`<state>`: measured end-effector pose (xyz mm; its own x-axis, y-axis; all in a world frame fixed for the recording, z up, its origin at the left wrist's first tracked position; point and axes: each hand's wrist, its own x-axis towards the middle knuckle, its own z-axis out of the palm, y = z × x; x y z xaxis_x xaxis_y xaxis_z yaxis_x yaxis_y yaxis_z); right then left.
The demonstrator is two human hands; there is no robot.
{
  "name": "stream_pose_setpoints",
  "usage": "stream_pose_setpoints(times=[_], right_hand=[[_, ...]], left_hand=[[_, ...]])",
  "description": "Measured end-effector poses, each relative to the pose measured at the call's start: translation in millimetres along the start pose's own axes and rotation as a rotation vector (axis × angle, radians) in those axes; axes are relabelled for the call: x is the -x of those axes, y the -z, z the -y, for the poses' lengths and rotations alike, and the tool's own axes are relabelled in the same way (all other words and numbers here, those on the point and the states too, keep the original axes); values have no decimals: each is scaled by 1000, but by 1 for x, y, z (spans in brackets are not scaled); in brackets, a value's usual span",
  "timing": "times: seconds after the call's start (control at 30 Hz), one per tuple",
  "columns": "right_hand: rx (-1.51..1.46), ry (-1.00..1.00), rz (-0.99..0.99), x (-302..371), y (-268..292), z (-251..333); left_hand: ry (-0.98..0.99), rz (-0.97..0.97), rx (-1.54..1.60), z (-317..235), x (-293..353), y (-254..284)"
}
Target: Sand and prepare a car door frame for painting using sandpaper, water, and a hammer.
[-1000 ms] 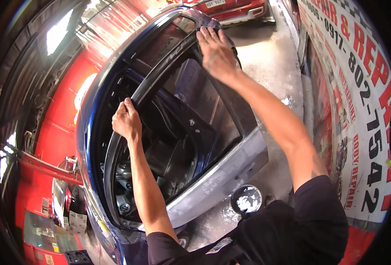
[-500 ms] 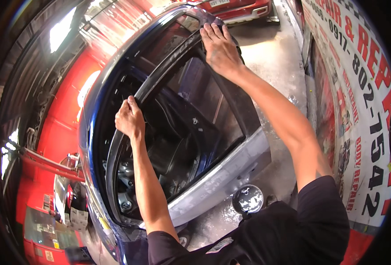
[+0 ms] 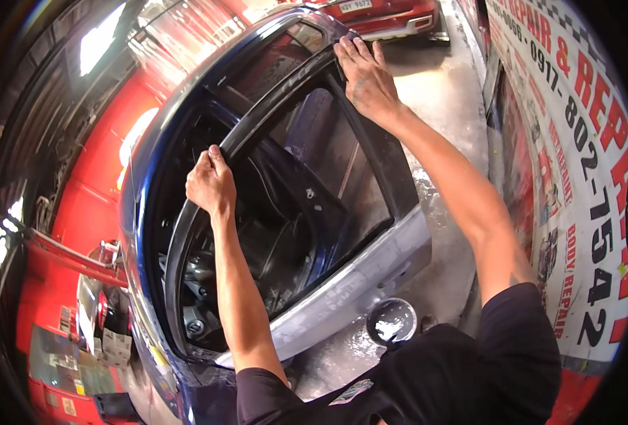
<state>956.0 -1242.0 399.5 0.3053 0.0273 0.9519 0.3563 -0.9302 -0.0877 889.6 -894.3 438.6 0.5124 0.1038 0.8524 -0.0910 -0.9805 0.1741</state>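
Observation:
In front of me stands a car door [image 3: 342, 280] with a black window frame and a grey, patchy lower panel. It is swung out from a dark blue car [image 3: 135, 212]. My left hand [image 3: 211, 183] is wrapped round the upper edge of the window frame, thumb up. My right hand [image 3: 371, 83] lies on the frame's far top corner, fingers stretched out and slightly apart. Whether anything thin lies under that palm is hidden. Through the window opening show the dark cabin and a blue pillar [image 3: 307, 191].
A dark round bucket [image 3: 392, 321] of liquid stands on the wet concrete floor [image 3: 445, 92], beside my body. Behind is a red vehicle [image 3: 378, 18]. A printed banner [image 3: 576, 177] hangs along the right; a red vehicle body [image 3: 52, 312] stands at the left.
My right hand has shifted slightly right and down along the frame's corner. My left hand keeps its grip in nearly the same place. The view has moved a little.

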Motion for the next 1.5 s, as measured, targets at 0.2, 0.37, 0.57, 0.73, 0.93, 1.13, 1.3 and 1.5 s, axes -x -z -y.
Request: stream_pose_setpoints(times=[0.2, 0.37, 0.57, 0.73, 0.93, 1.13, 1.3, 1.5], right_hand=[[-16, 5, 51, 14, -22, 33], [27, 6, 47, 17, -20, 55], [22, -44, 6, -7, -12, 27], [2, 64, 115, -10, -8, 38], [27, 140, 126, 2, -21, 61], [107, 67, 53, 5, -20, 37], [-35, 33, 41, -7, -12, 11], [-5, 1, -63, 31, -24, 20]], left_hand=[[30, 19, 24, 10, 2, 3], [12, 7, -12, 5, 2, 5], [11, -24, 53, -7, 1, 0], [23, -37, 32, 18, 2, 4], [22, -3, 18, 8, 1, 2], [20, -18, 7, 6, 0, 3], [10, -34, 50, 0, -1, -2], [4, 4, 20, 6, 4, -5]])
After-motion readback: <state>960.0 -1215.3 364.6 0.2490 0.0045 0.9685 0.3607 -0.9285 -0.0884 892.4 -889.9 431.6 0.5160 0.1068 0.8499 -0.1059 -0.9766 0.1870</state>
